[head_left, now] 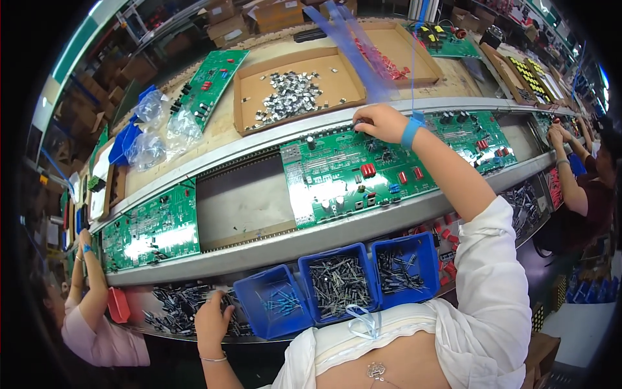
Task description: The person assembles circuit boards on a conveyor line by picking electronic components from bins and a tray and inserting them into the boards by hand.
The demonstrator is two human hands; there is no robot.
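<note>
My right hand (383, 124), with a blue wrist strap (411, 133), reaches to the far edge of a green circuit board (337, 175) on the metal rail. Its thumb and fingers are pinched together there; a small dark thing shows at the fingertips, too small to name. Red, black and blue components stand on that board. My left hand (211, 324) is low at the left, over a loose pile of black capacitors (178, 310). Its thumb stands apart from the fingers, which touch the pile; nothing shows held between them.
Blue bins (253, 290) with leaded components line the near side. Another board (152, 227) lies left on the rail (155, 275). Beyond it are a cardboard tray (245, 97) of silvery parts, a tray of red parts (382, 61) and plastic bags (148, 150). Co-workers sit at both sides.
</note>
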